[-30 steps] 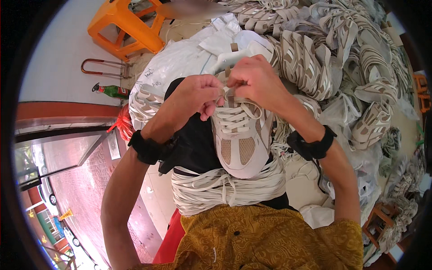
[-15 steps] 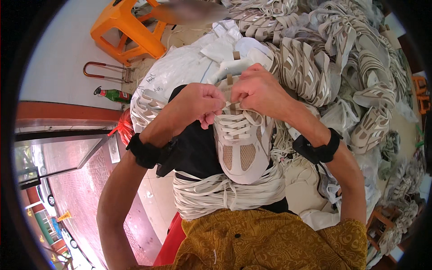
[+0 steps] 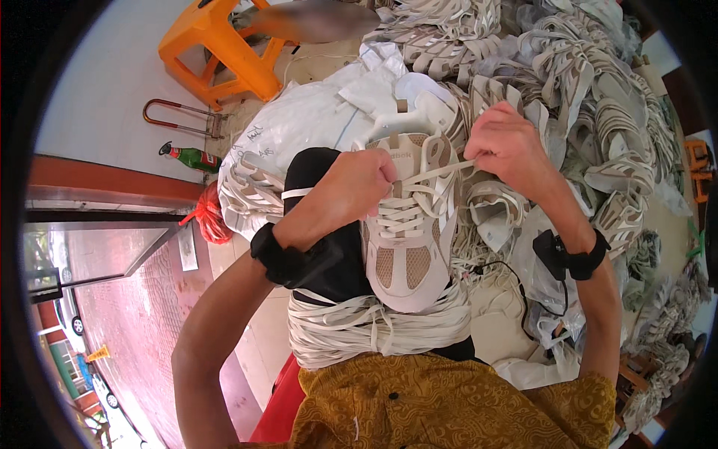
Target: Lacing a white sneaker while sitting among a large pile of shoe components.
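Note:
A beige and white sneaker (image 3: 407,273) rests on my lap, toe toward me, with its flat cream shoelace (image 3: 440,173) crossed through the lower eyelets. My right hand (image 3: 508,146), pinched shut to the right of the shoe, pulls one lace length taut from the upper eyelets. Curled closed at the shoe's upper left side is my left hand (image 3: 366,183); what its fingers grip is hidden behind the hand. A white strip of lace shows left of that wrist, across the black cloth on my leg. A thick bundle of cream laces (image 3: 336,329) lies across my lap.
Heaps of beige shoe uppers (image 3: 606,112) fill the right and far side. White sacking (image 3: 299,120) lies beyond my knees. An orange stool (image 3: 224,52), a green bottle (image 3: 193,157) and a red bag (image 3: 215,217) stand at the left near the doorway.
My right hand has moved away to the right, drawing the lace out straight. My left hand has shifted slightly right and down, staying at the shoe's left side.

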`<action>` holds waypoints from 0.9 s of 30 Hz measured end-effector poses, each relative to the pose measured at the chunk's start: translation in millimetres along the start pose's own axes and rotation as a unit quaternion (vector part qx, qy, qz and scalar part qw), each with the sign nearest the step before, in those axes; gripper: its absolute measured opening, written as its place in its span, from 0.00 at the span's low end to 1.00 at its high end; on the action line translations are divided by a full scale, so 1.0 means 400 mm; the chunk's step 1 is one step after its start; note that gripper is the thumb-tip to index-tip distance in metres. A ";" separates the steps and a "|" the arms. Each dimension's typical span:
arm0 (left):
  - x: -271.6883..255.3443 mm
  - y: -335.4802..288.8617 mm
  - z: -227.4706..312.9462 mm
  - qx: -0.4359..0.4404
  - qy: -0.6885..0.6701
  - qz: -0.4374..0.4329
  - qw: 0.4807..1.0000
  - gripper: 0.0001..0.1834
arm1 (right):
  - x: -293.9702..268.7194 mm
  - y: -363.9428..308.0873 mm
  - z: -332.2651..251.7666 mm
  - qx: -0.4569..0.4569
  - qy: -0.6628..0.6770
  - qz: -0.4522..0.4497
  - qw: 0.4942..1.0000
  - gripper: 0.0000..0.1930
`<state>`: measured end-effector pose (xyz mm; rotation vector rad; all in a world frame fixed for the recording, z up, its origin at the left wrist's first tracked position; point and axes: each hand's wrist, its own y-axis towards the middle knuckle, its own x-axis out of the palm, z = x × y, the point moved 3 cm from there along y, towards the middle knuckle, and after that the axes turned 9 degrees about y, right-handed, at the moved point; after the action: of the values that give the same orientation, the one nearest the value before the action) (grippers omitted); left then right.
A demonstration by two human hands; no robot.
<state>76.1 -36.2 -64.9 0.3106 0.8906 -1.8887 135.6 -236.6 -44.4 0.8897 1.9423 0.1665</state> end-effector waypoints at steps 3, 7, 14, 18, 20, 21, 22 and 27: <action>0.006 -0.007 -0.006 0.014 -0.002 0.017 1.000 0.09 | -0.018 -0.009 -0.025 0.002 -0.013 -0.008 1.000 0.07; 0.020 -0.006 -0.014 0.054 0.032 0.058 0.996 0.09 | -0.021 -0.017 -0.046 -0.017 -0.005 0.001 1.000 0.07; 0.037 -0.001 -0.015 0.160 0.217 0.160 0.950 0.05 | -0.006 -0.034 -0.069 -0.106 -0.189 -0.053 0.975 0.02; 0.059 -0.012 -0.006 0.127 0.261 0.186 0.939 0.06 | -0.009 -0.064 -0.037 -0.067 -0.227 -0.107 0.966 0.03; 0.067 -0.014 0.006 0.127 0.276 0.193 0.933 0.07 | -0.029 -0.059 -0.049 -0.075 -0.228 -0.115 0.964 0.03; 0.063 -0.015 0.011 0.130 0.288 0.197 0.928 0.06 | -0.051 -0.042 -0.062 -0.081 -0.250 -0.101 0.959 0.02; 0.061 -0.016 0.014 0.133 0.300 0.202 0.923 0.06 | -0.062 -0.030 -0.068 -0.088 -0.272 -0.086 0.955 0.02; 0.043 -0.033 -0.031 0.148 0.222 0.242 0.933 0.06 | 0.013 -0.024 -0.019 -0.064 -0.250 -0.080 0.963 0.02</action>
<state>54.6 -35.9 -77.2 1.0750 0.7242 -1.4996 122.9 -238.5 -48.4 0.6117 1.5014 -0.0292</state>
